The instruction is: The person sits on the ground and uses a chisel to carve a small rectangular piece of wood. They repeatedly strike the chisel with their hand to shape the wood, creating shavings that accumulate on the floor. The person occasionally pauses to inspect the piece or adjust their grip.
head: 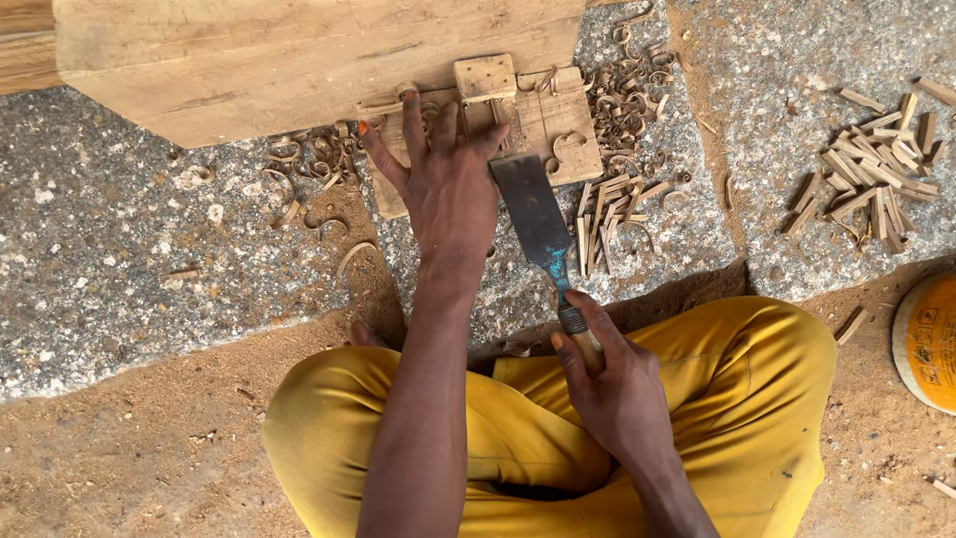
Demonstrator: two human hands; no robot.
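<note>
My left hand (pixel 445 177) lies flat with fingers spread on a small wooden board (pixel 558 125) that rests on the stone floor, pressing near a little wooden block (pixel 485 78) at the board's top. My right hand (pixel 605 384) grips the wooden handle of a wide flat chisel (pixel 534 211). The chisel's dark blade points up toward the board, its edge close beside my left thumb. I sit cross-legged in yellow trousers (pixel 757 399).
A thick timber beam (pixel 299 60) lies across the top. Curled shavings (pixel 627 95) and short cut sticks (pixel 607 224) surround the board. Another heap of sticks (pixel 881 174) lies at the right. A round yellow tin (pixel 931 344) stands at the right edge on the sawdust.
</note>
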